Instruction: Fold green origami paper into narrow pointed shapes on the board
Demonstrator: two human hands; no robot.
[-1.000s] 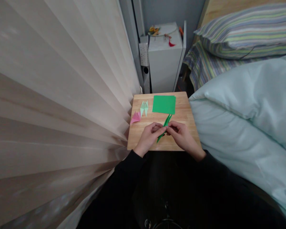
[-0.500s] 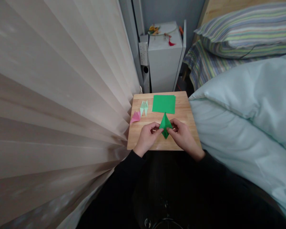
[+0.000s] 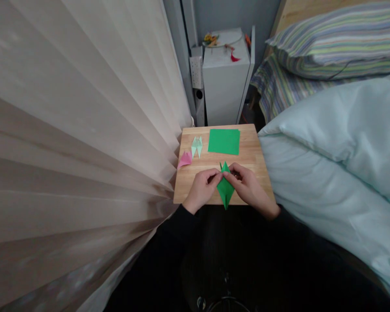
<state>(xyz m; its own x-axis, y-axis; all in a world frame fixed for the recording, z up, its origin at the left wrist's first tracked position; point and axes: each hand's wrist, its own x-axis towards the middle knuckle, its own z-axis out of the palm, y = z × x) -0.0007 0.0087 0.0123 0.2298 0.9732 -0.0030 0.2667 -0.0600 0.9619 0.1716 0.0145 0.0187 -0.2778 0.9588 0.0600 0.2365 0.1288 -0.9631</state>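
Between my hands is a piece of folded green paper [image 3: 226,190], a narrow diamond with points at top and bottom. My left hand [image 3: 202,187] pinches its upper left edge between thumb and fingers. My right hand [image 3: 247,184] grips the upper right side, thumb on the front and fingers partly hidden behind. Beyond the hands lies a stack of flat green paper sheets [image 3: 224,141]. To the left on the board are a pale green folded paper piece [image 3: 196,147] and a pink folded paper piece [image 3: 185,159].
The small wooden table [image 3: 256,173] stands between a pleated curtain [image 3: 117,108] on the left and a bed with a pale blue quilt [image 3: 328,147] on the right. Behind it is a white cabinet [image 3: 224,91] with small items on top. A striped pillow [image 3: 338,39] lies at upper right.
The folded green paper has shifted toward me, its lower point now reaching the table's front edge. Both thumbs have come together near its upper part, and a second thin tip shows at the top.
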